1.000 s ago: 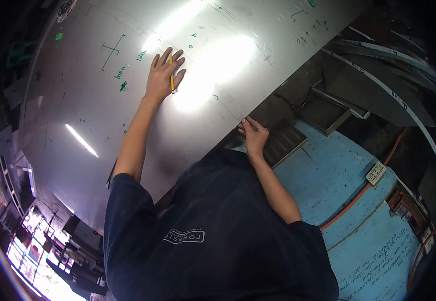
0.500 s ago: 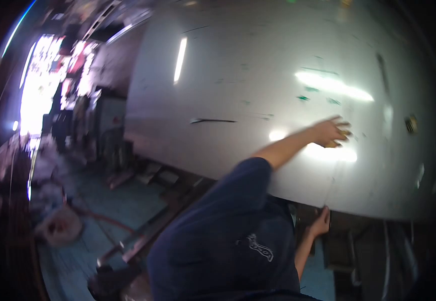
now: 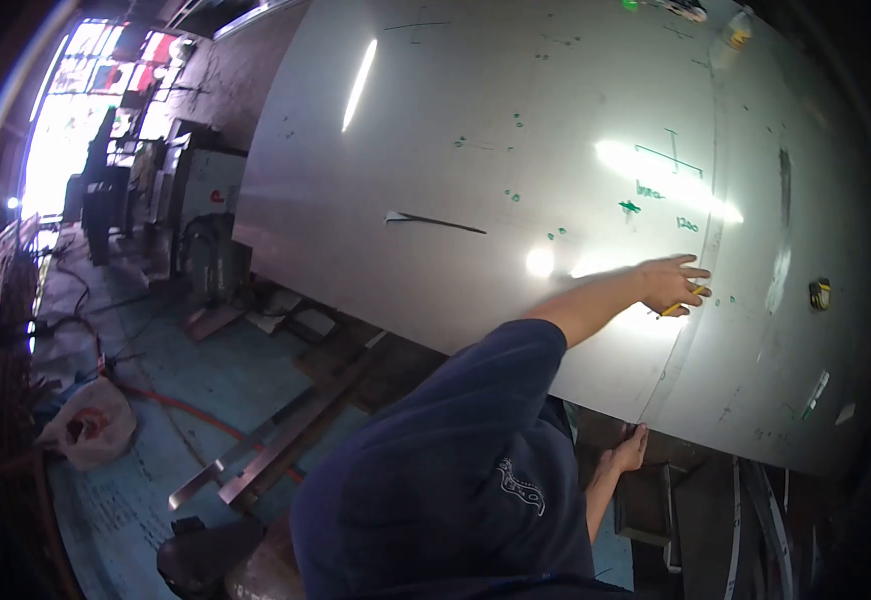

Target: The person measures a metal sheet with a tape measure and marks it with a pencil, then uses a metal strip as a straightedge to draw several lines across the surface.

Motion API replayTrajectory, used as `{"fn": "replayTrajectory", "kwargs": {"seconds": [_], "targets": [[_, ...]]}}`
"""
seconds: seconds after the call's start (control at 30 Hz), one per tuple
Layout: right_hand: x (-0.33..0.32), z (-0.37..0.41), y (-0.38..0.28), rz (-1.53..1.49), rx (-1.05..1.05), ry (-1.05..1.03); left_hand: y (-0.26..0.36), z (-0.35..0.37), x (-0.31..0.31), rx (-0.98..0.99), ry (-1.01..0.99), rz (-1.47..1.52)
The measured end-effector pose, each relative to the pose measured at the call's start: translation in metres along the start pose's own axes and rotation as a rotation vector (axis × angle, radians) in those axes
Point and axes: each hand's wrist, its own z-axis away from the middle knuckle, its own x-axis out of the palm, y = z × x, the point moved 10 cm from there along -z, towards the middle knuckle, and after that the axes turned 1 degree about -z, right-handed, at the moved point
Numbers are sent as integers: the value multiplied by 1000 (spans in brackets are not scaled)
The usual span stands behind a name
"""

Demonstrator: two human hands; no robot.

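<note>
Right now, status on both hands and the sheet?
Left hand holding pencil, over sheet. Right hand at sheet's near edge. Tape measure on sheet, clear of hands.

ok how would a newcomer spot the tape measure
Find the big metal sheet, then look right, past the left hand with the pencil. The tape measure lies there. Unlike the slim white-and-green marker below it in view, it's chunky, yellow and black.

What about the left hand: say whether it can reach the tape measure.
Probably yes: nothing upright stands on the metal sheet between left hand and tape measure, though that hand holds a pencil.
</note>
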Motion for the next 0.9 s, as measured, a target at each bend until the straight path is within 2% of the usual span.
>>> {"fn": "replayTrajectory", "kwargs": {"seconds": [0.13, 0.47, 0.9], "targets": [[-1, 9, -3, -7, 10, 27, -3, 2, 2, -25, 11, -14], [8, 18, -2, -5, -145, 46, -3, 0, -3, -33, 5, -1], [10, 25, 2, -117, -122, 109, 2, -4, -8, -16, 4, 65]]}}
